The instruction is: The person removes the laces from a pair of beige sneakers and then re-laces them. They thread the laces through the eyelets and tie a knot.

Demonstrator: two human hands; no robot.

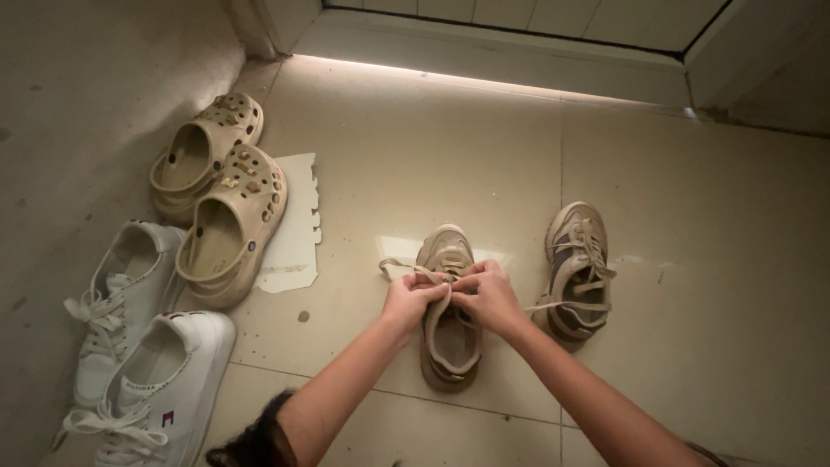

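Observation:
A beige sneaker [450, 342] stands on the tiled floor, toe pointing away from me. My left hand [410, 299] and my right hand [489, 297] meet over its tongue, each pinching the beige laces [400, 266]. One lace loop sticks out to the left, and a loose end runs right toward the second beige sneaker [577, 270]. That second sneaker stands just to the right, with its laces tied.
A pair of tan clogs [218, 197] with charms stands at the left by the wall, partly on a torn white sheet [294, 227]. A pair of white sneakers [138, 346] sits at the lower left. A raised door sill [484, 47] runs along the far side.

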